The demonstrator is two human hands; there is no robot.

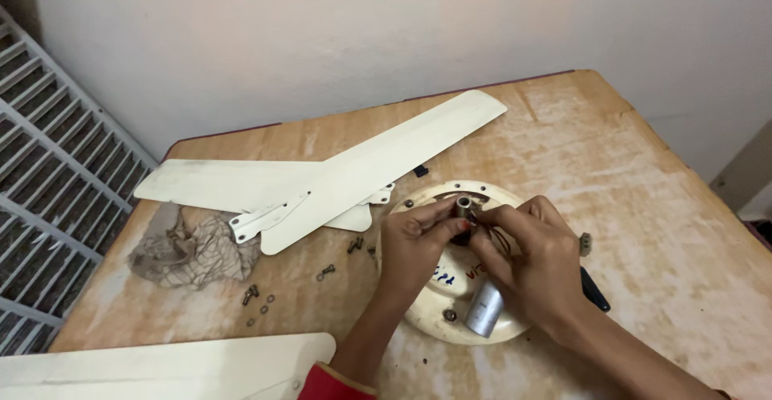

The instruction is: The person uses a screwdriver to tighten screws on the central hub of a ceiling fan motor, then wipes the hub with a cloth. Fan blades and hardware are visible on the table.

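Right of the frame's centre, a round cream fan motor housing (438,287) lies flat on the worn wooden table (643,175), its short metal shaft (464,205) standing upright from the middle, with its long axis pointing up toward the camera. Both hands meet at that shaft. The left hand (414,239) comes up from the bottom centre, its fingertips pinched together just beside the base of the shaft. The right hand (535,255) enters from the lower right, its fingers curled and closed on thin dark wires (500,242) beside the shaft; whether it touches the shaft itself I cannot tell. A silver cylindrical capacitor (485,310) lies on the housing's lower part, its long axis tilted slightly from vertical in the frame.

Two cream fan blades (386,167) lie crossed in the upper left-centre, and a third blade (161,368) sits along the bottom left edge. A crumpled rag (189,251) rests at the left, with small screws and washers (256,297) scattered near it. A black-handled tool (595,289) pokes out from behind the right hand.
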